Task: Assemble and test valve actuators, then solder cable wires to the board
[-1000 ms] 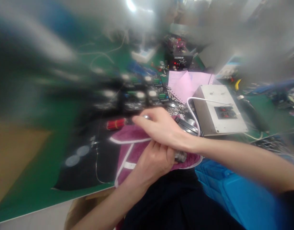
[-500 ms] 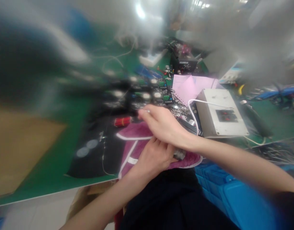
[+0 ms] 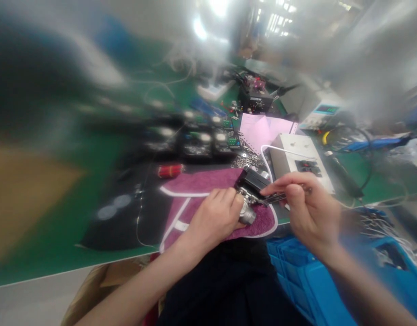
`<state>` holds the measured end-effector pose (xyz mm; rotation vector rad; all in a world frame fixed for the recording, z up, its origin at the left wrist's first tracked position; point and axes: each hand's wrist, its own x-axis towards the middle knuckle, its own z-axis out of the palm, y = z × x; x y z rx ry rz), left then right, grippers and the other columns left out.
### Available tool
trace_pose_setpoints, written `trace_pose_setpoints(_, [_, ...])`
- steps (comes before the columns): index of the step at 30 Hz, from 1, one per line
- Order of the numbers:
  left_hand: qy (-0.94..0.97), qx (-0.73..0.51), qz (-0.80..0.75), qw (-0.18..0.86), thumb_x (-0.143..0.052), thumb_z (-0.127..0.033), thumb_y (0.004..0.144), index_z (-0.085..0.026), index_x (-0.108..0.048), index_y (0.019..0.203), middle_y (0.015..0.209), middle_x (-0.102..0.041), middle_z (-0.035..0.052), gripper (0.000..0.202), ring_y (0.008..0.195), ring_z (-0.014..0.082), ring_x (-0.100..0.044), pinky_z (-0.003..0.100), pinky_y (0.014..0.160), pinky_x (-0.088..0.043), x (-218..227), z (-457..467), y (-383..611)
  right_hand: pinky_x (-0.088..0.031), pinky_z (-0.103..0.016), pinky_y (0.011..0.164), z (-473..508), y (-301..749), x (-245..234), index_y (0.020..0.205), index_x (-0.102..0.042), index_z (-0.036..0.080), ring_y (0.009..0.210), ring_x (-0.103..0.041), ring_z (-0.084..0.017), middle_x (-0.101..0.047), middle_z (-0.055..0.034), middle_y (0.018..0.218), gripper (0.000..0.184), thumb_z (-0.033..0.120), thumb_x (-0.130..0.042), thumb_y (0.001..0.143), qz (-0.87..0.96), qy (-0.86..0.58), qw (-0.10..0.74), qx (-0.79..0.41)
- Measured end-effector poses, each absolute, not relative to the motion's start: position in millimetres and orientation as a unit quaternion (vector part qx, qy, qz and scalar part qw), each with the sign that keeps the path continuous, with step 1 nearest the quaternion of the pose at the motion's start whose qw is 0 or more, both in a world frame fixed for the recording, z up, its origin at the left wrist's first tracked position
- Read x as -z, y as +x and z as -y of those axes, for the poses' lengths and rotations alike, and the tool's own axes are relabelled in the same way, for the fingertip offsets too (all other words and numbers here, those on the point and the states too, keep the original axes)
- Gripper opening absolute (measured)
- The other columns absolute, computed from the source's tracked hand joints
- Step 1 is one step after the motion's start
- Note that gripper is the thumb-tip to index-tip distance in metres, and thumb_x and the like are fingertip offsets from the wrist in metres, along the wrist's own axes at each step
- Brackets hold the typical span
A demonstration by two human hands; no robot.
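My left hand (image 3: 213, 217) is closed round a small black and silver metal part (image 3: 251, 195) and holds it on a purple towel (image 3: 201, 185) at the bench's front edge. My right hand (image 3: 308, 206) sits just right of the part, fingers pinched on a thin dark tool (image 3: 279, 196) whose tip meets the part. What the tool is I cannot make out. The left half of the picture is blurred.
A white box (image 3: 289, 156) with a white cable stands behind my right hand. Loose washers (image 3: 247, 159), a pink sheet (image 3: 262, 127), black trays (image 3: 198, 142) and a red bundle (image 3: 170, 170) lie on the green bench (image 3: 381, 167). Blue bins (image 3: 313, 276) sit below right.
My right hand has drawn back from over the far edge of the towel to the right side of the part, and now holds the thin tool against it. My left hand has stayed.
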<state>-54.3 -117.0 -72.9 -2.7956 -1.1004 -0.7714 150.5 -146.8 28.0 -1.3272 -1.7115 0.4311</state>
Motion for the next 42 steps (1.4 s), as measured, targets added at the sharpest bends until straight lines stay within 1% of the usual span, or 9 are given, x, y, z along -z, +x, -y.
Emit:
trace_pose_setpoints(6, [-0.902, 0.247, 0.353, 0.025, -0.070, -0.061, 0.096, -0.014, -0.055, 0.112, 0.097, -0.061, 0.0087, 0.052, 0.083, 0.0278, -0.060, 0.042, 0.073, -0.051, 75, 116, -54, -0.062, -0.038, 0.079, 152, 152, 4, 0.112, -0.070, 0.025, 0.091, -0.078, -0.022, -0.081, -0.0048, 0.096, 0.012, 0.023, -0.060, 0.107, 0.692, -0.450, 0.548, -0.137])
trace_pose_setpoints(12, [-0.905, 0.238, 0.350, 0.026, -0.069, -0.058, 0.098, -0.012, -0.055, 0.117, 0.099, -0.062, 0.0102, 0.052, 0.085, 0.0287, -0.061, 0.043, 0.074, -0.052, 77, 117, -55, -0.065, -0.041, 0.084, 177, 172, 22, 0.115, -0.074, 0.027, 0.096, -0.080, -0.025, -0.083, -0.0053, 0.105, 0.019, 0.018, -0.071, 0.098, 0.682, -0.489, 0.537, -0.090])
trace_pose_setpoints(17, [-0.905, 0.257, 0.337, 0.045, -0.062, -0.058, 0.102, -0.010, -0.055, 0.115, 0.098, -0.064, 0.0119, 0.050, 0.084, 0.0280, -0.063, 0.043, 0.075, -0.053, 77, 116, -55, -0.059, -0.027, 0.066, 206, 189, 31, 0.101, -0.078, 0.025, 0.071, -0.078, -0.017, -0.083, -0.0001, 0.090, 0.005, 0.025, -0.079, 0.097, 0.706, -0.600, 0.375, 0.009])
trace_pose_setpoints(22, [-0.906, 0.256, 0.330, 0.068, -0.058, -0.063, 0.102, -0.014, -0.055, 0.099, 0.088, -0.063, 0.0084, 0.049, 0.075, 0.0249, -0.064, 0.039, 0.068, -0.051, 65, 112, -54, -0.046, -0.028, 0.060, 203, 197, 5, 0.094, -0.073, 0.021, 0.063, -0.068, -0.014, -0.076, -0.0006, 0.079, 0.015, 0.030, -0.069, 0.105, 0.788, -0.567, 0.237, 0.032])
trace_pose_setpoints(26, [-0.927, 0.205, 0.304, 0.080, -0.065, -0.071, 0.095, -0.019, -0.051, 0.089, 0.079, -0.057, 0.0030, 0.053, 0.067, 0.0236, -0.060, 0.039, 0.061, -0.045, 57, 106, -55, -0.027, -0.035, 0.054, 186, 191, -24, 0.073, -0.059, 0.023, 0.055, -0.056, -0.020, -0.058, -0.0017, 0.061, 0.034, 0.020, -0.053, 0.107, 0.849, -0.512, 0.063, 0.111])
trace_pose_setpoints(28, [-0.927, 0.220, 0.290, 0.088, -0.064, -0.070, 0.095, -0.020, -0.050, 0.088, 0.078, -0.056, 0.0024, 0.052, 0.066, 0.0237, -0.059, 0.040, 0.060, -0.043, 59, 103, -55, -0.019, -0.037, 0.053, 176, 186, -24, 0.074, -0.056, 0.023, 0.050, -0.053, -0.020, -0.056, -0.0016, 0.058, 0.031, 0.007, -0.047, 0.100, 0.859, -0.496, 0.014, 0.128])
trace_pose_setpoints(30, [-0.924, 0.244, 0.282, 0.089, -0.063, -0.066, 0.098, -0.021, -0.050, 0.089, 0.078, -0.055, 0.0023, 0.048, 0.066, 0.0233, -0.057, 0.039, 0.059, -0.041, 63, 101, -57, -0.013, -0.038, 0.053, 168, 183, -15, 0.080, -0.057, 0.021, 0.044, -0.051, -0.020, -0.056, -0.0007, 0.057, 0.027, 0.009, -0.046, 0.101, 0.869, -0.483, -0.014, 0.108])
trace_pose_setpoints(34, [-0.926, 0.264, 0.257, 0.085, -0.063, -0.055, 0.100, -0.020, -0.052, 0.093, 0.077, -0.053, 0.0019, 0.037, 0.064, 0.0226, -0.054, 0.039, 0.058, -0.038, 70, 98, -59, -0.011, -0.038, 0.053, 162, 184, 8, 0.085, -0.056, 0.022, 0.041, -0.048, -0.018, -0.056, 0.0019, 0.055, 0.032, 0.032, -0.045, 0.113, 0.868, -0.493, 0.025, 0.055])
trace_pose_setpoints(42, [-0.936, 0.280, 0.213, 0.032, -0.074, -0.027, 0.092, -0.019, -0.052, 0.095, 0.077, -0.056, 0.0030, 0.023, 0.064, 0.0217, -0.053, 0.038, 0.058, -0.039, 68, 95, -65, -0.023, -0.034, 0.057, 171, 191, 19, 0.077, -0.049, 0.023, 0.048, -0.041, -0.014, -0.048, 0.0045, 0.057, 0.033, 0.021, -0.051, 0.110, 0.851, -0.504, 0.147, -0.014])
